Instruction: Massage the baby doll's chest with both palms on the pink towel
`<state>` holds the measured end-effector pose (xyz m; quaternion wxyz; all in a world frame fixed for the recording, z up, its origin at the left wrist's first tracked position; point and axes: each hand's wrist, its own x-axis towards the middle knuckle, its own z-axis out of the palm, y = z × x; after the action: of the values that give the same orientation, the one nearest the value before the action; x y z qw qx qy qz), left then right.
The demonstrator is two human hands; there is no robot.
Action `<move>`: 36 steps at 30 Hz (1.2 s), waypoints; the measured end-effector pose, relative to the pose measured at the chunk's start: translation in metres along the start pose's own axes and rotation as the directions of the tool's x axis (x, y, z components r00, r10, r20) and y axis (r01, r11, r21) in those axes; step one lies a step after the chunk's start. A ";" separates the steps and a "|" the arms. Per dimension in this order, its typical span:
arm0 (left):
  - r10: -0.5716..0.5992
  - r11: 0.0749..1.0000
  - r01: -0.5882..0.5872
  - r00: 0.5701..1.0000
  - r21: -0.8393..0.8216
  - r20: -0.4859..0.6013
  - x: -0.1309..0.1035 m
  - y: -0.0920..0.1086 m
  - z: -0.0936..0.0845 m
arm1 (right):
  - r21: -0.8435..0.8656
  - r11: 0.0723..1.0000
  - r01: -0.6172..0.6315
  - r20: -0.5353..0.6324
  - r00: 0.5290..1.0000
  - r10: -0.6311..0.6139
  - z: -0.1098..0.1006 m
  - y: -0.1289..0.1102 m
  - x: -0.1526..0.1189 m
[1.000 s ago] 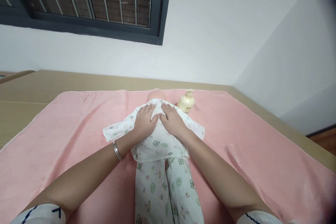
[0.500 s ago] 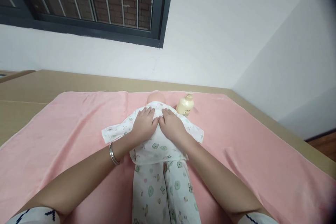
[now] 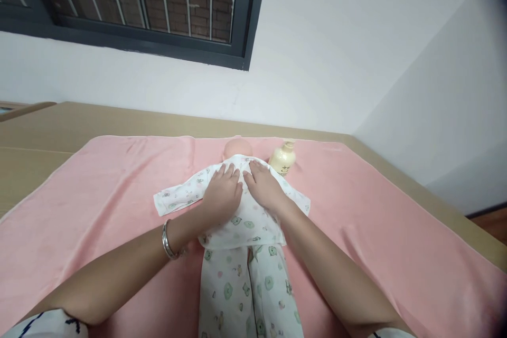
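A baby doll lies stretched out in a white printed top [image 3: 247, 222] and matching trousers [image 3: 229, 285]. Its smooth round head [image 3: 237, 148] points away from me. My left hand [image 3: 222, 195] rests flat on the upper left of the top, fingers extended. Beside it, my right hand [image 3: 264, 186] lies flat on the upper right, its fingers also stretched out. The thumbs are close together near the middle. Neither hand grasps anything. Whether the doll's front or back faces up, I cannot tell. A cream pump bottle [image 3: 282, 159] stands right of the head.
A pink blanket [image 3: 122, 185] spreads under the doll over a wooden surface [image 3: 119, 119]. Behind is a white wall [image 3: 317, 63] with a dark-framed barred window [image 3: 243, 37]. A silver bangle [image 3: 168, 240] circles my left wrist.
My left hand has turned slightly, with its thumb now lying closer along the hand and lower than my right thumb. Both hands stay on the top. The view has shifted a little.
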<state>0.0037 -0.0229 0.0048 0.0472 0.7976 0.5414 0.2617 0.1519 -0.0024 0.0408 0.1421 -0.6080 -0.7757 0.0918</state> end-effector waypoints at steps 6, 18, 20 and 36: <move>-0.020 0.999 0.021 0.999 -0.045 0.034 0.020 -0.025 -0.001 | -0.045 0.999 0.024 0.018 1.000 -0.024 -0.009 -0.034 -0.030; 0.006 1.000 -0.005 0.999 -0.014 0.039 0.010 -0.012 0.000 | -0.053 0.999 0.007 -0.043 0.999 -0.009 0.006 -0.007 -0.006; -0.014 0.999 0.017 0.998 -0.051 0.055 0.016 -0.018 -0.001 | -0.122 0.993 -0.011 -0.058 0.998 0.004 0.003 -0.021 -0.019; -0.084 0.940 -0.037 0.938 -0.338 -0.337 0.005 -0.034 0.027 | 0.053 0.996 0.067 -0.242 0.969 -0.053 -0.002 -0.006 -0.008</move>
<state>-0.0105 0.0012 -0.0285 0.0910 0.7122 0.4977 0.4866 0.1485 -0.0114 0.0437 0.2562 -0.5863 -0.7676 0.0365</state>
